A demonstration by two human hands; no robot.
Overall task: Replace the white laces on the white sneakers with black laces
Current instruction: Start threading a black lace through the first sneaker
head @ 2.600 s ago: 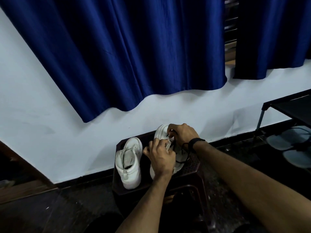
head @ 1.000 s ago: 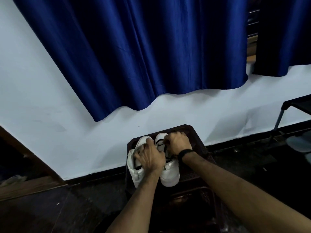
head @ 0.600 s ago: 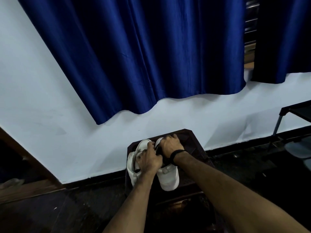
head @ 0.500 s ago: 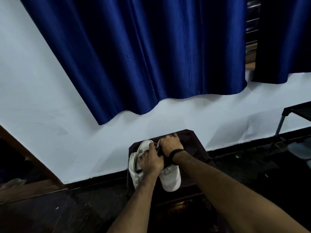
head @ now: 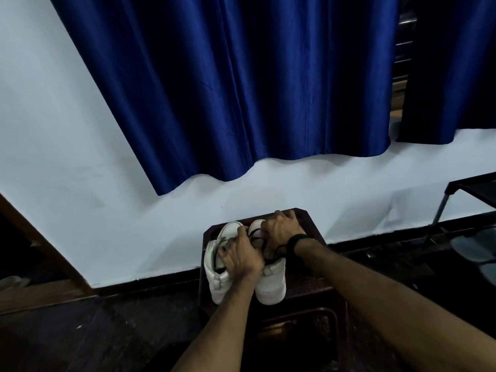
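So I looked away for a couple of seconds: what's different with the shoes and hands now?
The left sneaker now lies against the right sneaker; earlier they stood apart. The left hand moved onto it. The right hand stays on the right sneaker, both on the stool.

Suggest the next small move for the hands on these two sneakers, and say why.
Probably the right hand should draw the black lace snug across the right sneaker while the left hand steadies the pair. Both sneakers sit side by side on the dark stool, and lace loops hang loose by the right wrist. The eyelets are hidden under the hands.
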